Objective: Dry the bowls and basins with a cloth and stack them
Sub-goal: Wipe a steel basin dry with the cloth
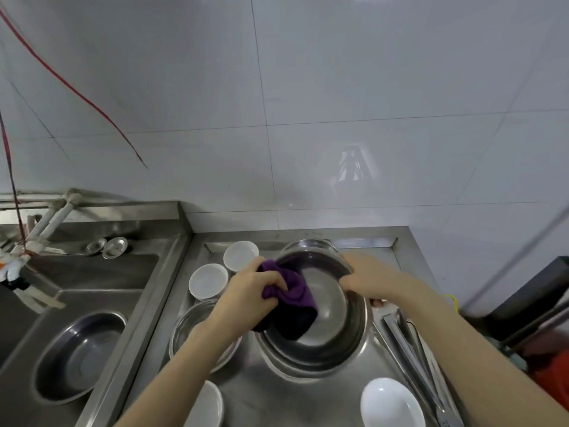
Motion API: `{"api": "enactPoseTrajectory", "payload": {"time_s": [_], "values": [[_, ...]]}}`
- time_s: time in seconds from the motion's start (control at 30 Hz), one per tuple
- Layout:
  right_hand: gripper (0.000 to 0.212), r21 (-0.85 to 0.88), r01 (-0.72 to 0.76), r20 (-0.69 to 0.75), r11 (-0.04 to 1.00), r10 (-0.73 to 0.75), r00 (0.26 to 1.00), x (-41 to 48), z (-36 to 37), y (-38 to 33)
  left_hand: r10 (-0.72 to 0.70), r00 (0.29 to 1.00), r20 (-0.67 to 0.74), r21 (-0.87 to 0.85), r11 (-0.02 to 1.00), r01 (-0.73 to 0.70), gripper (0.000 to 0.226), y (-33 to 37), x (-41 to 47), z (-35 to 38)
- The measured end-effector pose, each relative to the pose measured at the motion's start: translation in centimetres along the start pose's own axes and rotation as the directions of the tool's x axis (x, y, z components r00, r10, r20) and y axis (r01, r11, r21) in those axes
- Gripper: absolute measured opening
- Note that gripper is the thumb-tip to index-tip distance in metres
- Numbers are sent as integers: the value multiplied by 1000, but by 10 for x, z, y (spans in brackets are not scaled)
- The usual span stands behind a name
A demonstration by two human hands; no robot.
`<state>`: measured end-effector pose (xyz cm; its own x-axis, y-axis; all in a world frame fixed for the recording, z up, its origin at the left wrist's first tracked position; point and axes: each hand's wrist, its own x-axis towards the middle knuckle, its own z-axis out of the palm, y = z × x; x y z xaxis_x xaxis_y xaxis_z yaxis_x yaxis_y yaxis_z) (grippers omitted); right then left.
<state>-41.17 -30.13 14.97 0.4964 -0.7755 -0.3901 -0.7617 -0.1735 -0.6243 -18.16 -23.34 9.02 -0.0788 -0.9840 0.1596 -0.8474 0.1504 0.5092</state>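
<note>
In the sink [92, 272] at the left, a dark steel basin [80, 355] sits well apart from the work. On the counter [274, 392], two white bowls [208, 281] stand near the far left corner, and a shallow basin [187, 325] lies under our left forearm. Our left hand [249, 291] is clamped around the purple cloth [292, 291] and presses it against the inside wall of the large steel basin [329, 306]. That basin is tilted up at the middle of the counter, and it seems to rest on another basin beneath it. Our right hand [369, 282] grips its far right rim with the fingers curled over the edge.

The main risk, as we judge it, is slip. Only one hand steadies a wet, smooth rim, so a hard wipe could twist the basin loose and drop it onto the metal below. Our left elbow could also nudge the white bowls toward the sink edge. At the right edge the tongs [409, 343] and a white bowl [389, 402] lie close enough to be struck if the basin swings down that way.
</note>
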Motion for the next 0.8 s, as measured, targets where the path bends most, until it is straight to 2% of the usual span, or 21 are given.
{"api": "enactPoseTrajectory", "payload": {"time_s": [0.1,0.17,0.2,0.27,0.3,0.33,0.4,0.47,0.53,0.63,0.7,0.73,0.8], "values": [[26,54,71,-329,996,-50,943,13,22,4,-145,968,-204,-51,989,137,27,1,4,-1],[22,247,97,-461,964,29,887,9,45,5,-300,897,-324,-161,952,260,27,5,4,-1],[21,378,103,-454,920,87,887,5,56,3,-390,854,-343,-252,915,317,27,7,2,1],[22,634,95,-387,768,209,898,1,77,-3,-523,802,-289,-427,820,382,27,12,-3,10],[29,695,102,-381,712,245,891,2,84,-4,-556,795,-242,-490,777,395,28,13,-7,16],[38,707,101,-397,699,274,876,5,89,-3,-569,796,-205,-525,751,401,30,13,-10,22],[48,706,89,-400,703,292,869,6,92,0,-546,816,-192,-485,776,404,33,11,-13,25],[44,707,83,-361,702,258,896,1,88,2,-470,860,-198,-372,848,377,40,3,-11,22],[37,649,51,-304,759,197,932,-8,76,5,-358,914,-192,-253,918,307,39,-5,-6,10],[26,348,-37,-133,937,88,987,-9,55,18,-126,991,-49,-22,992,125,29,-11,-1,-11],[28,223,-39,-87,974,59,994,-7,43,20,-61,996,60,54,997,58,27,-11,0,-14],[33,212,-17,-120,977,43,992,-5,41,20,-60,998,32,41,997,58,27,-11,0,-12],[42,237,26,-245,971,34,969,-2,44,16,-109,985,-138,-30,994,105,27,-9,0,-6]]}}
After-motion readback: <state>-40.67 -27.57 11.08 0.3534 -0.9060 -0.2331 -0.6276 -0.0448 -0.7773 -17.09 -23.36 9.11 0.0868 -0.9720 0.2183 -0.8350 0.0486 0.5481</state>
